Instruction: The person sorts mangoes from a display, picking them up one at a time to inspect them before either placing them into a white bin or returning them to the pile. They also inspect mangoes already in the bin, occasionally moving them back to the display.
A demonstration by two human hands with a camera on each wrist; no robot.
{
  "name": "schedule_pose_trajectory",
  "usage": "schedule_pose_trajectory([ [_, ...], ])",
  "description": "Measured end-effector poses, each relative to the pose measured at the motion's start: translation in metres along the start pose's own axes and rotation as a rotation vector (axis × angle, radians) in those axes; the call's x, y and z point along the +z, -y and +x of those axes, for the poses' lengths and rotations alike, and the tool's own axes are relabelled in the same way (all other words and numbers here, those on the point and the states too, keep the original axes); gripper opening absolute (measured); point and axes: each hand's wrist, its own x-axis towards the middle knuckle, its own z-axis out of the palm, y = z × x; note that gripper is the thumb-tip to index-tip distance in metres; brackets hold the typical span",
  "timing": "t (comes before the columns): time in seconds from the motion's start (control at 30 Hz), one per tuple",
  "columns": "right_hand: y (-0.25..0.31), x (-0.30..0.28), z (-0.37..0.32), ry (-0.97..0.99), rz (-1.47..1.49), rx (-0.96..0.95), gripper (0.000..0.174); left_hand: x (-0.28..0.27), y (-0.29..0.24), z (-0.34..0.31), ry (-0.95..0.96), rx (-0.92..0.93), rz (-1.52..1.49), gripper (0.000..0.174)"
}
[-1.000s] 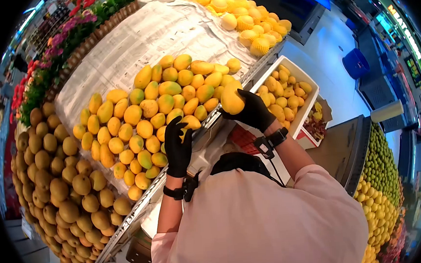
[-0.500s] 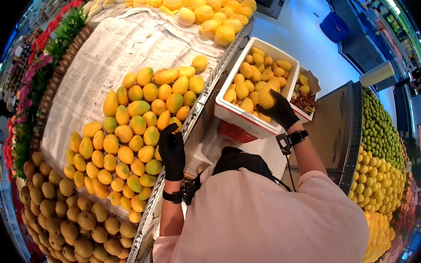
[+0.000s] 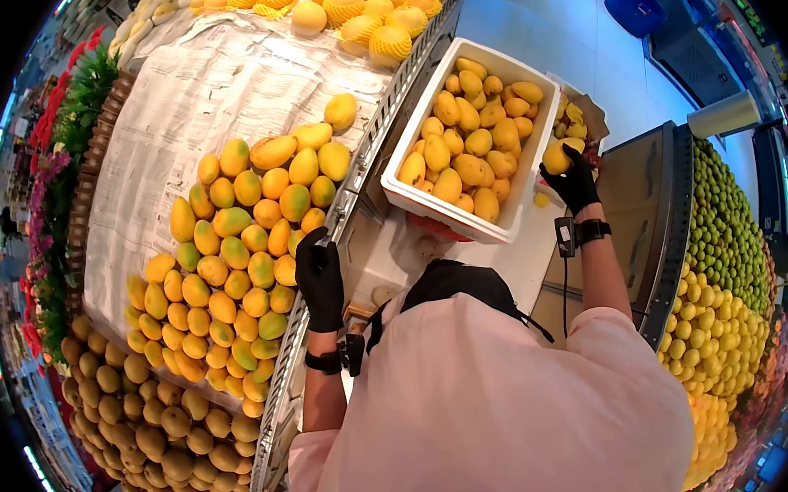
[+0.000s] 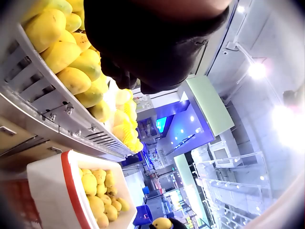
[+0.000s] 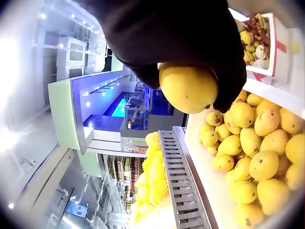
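My right hand (image 3: 572, 183), in a black glove, grips a yellow mango (image 5: 188, 88) with fingers curled round it. In the head view that hand is right of a white foam box (image 3: 396, 180) full of mangoes, at the near edge of a smaller box (image 5: 282, 52) of peelings and scraps. My left hand (image 3: 321, 283), also black-gloved, hangs with loosely curled fingers over the metal rail of the display, beside the rows of yellow-green mangoes (image 3: 230, 223). Nothing shows in its fingers.
Newspaper (image 3: 192, 96) lines the display behind the mangoes. Net-wrapped yellow fruit (image 3: 389, 43) sits at its far end, brown round fruit (image 3: 165, 436) at the near left. A slotted metal rail (image 5: 178, 186) edges the stand. Green fruit (image 3: 721, 223) is heaped at right.
My right hand has carried the mango rightward from the display edge, across the foam box, to the scrap box. My left hand's fingers have drawn in from the mangoes and curled loosely.
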Motion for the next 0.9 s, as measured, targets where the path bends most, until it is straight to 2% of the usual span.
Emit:
schedule_pose_trajectory([
  [0.1,-0.017,-0.014,0.019,0.006,-0.226,-0.104,0.05,0.008,-0.003,0.0,0.01,-0.064,0.035,0.025],
  [0.17,-0.017,-0.009,0.032,-0.038,-0.277,-0.021,0.051,0.013,-0.004,0.001,-0.009,-0.078,0.038,0.025],
  [0.23,-0.01,0.003,0.043,-0.134,-0.21,0.212,0.051,0.018,-0.009,0.0,-0.026,-0.09,0.063,0.026],
  [0.27,-0.01,0.002,0.046,-0.056,-0.309,0.291,0.05,0.021,-0.011,0.0,-0.033,-0.096,0.073,0.026],
  [0.3,-0.013,0.007,0.048,-0.012,-0.402,0.292,0.05,0.023,-0.011,-0.002,-0.04,-0.081,0.084,0.026],
  [0.37,-0.024,0.018,0.053,0.05,-0.626,0.227,0.048,0.029,-0.009,-0.004,-0.054,-0.045,0.1,0.026],
  [0.43,-0.058,0.007,0.073,0.092,-1.102,-0.015,0.064,0.035,-0.011,-0.006,-0.064,-0.085,0.096,0.026],
  [0.5,-0.044,0.034,0.06,0.155,-1.15,0.008,0.07,0.039,-0.012,-0.008,-0.079,-0.099,0.111,0.026],
  [0.53,-0.05,0.04,0.061,0.193,-1.181,-0.049,0.071,0.04,-0.012,-0.009,-0.087,-0.092,0.128,0.026],
  [0.63,-0.054,0.059,0.059,0.241,-1.661,0.002,0.067,0.042,-0.015,-0.013,-0.079,-0.143,0.134,0.022],
  [0.67,-0.062,0.06,0.059,0.256,-1.818,-0.075,0.065,0.042,-0.017,-0.014,-0.071,-0.17,0.129,0.021],
  [0.8,-0.084,0.054,0.054,0.296,-1.897,-0.177,0.067,0.043,-0.022,-0.015,-0.095,-0.212,0.161,0.022],
  [0.9,-0.097,0.054,0.058,0.33,-1.961,-0.16,0.066,0.044,-0.025,-0.017,-0.117,-0.234,0.16,0.023],
])
